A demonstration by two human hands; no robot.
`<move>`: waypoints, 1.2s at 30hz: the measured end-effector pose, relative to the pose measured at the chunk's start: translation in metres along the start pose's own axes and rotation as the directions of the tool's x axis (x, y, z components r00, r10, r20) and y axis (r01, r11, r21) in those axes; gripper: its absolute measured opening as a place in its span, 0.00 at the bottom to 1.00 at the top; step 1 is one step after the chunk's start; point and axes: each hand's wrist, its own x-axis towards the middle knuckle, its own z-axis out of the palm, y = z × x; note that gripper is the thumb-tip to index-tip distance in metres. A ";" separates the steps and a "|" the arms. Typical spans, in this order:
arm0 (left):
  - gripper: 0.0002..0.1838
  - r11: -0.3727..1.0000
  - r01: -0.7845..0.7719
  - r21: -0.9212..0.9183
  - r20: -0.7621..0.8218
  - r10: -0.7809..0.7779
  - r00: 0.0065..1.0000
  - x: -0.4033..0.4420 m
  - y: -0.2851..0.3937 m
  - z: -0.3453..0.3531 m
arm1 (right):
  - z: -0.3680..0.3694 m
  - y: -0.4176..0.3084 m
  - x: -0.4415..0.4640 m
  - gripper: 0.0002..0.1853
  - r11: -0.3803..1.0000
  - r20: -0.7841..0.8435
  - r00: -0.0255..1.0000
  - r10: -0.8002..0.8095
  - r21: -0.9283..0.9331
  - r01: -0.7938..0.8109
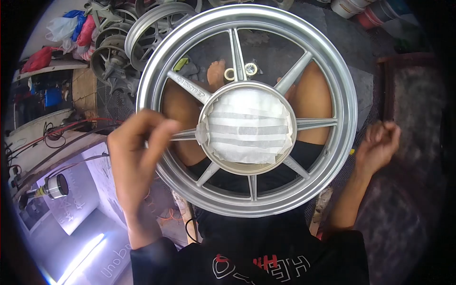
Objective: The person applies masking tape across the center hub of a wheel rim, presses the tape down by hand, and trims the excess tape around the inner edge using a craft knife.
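Observation:
A silver alloy wheel rim [343, 95] lies across my lap, its spokes spreading from a round hub. Overlapping strips of whitish masking tape [247, 126] cover the hub's opening. One tape end [203, 133] sticks out over the hub's left edge. My left hand [137, 149] is over the rim's left side, a little blurred, its fingers curled in and its thumb toward the hub. Whatever is between those fingers is hidden. To the right of the rim, apart from it, my right hand [377, 148] is loosely closed, with nothing visible in it.
Two tape rolls [251, 69] lie on the floor beyond the hub, near my bare foot [216, 73]. More wheel rims [156, 31] are piled at the upper left. Buckets [375, 14] stand at the upper right. A lit tube lamp [78, 259] glows at lower left.

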 end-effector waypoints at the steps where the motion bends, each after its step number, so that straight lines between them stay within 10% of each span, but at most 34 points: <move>1: 0.07 0.999 0.024 -0.031 -0.101 -0.027 0.995 -0.001 -0.012 -0.006 | -0.012 0.013 0.017 0.14 0.994 -0.055 0.996 0.076 -0.071 -0.080; 3: 0.14 1.000 -0.020 0.016 -0.282 0.024 0.959 -0.001 -0.055 -0.013 | -0.027 0.052 0.037 0.12 0.792 -0.055 0.984 0.167 -0.588 -0.167; 7: 0.27 0.999 0.018 -0.039 -0.421 -0.033 0.907 -0.010 -0.108 0.009 | -0.075 0.152 0.049 0.11 0.472 0.113 0.889 0.444 -0.873 -0.125; 15: 0.21 0.983 0.155 0.097 -0.490 -0.088 0.867 -0.030 -0.103 0.021 | -0.102 0.227 0.065 0.11 0.095 0.128 0.772 0.623 -0.992 0.088; 26: 0.20 0.973 0.228 0.038 -0.597 -0.160 0.786 -0.028 -0.094 0.023 | -0.079 0.238 0.068 0.12 0.117 0.214 0.713 0.667 -0.976 0.183; 36: 0.20 0.941 0.339 -0.024 -0.624 -0.279 0.730 -0.033 -0.075 0.021 | 0.112 0.296 0.051 0.13 0.608 0.648 0.495 0.578 -0.747 0.269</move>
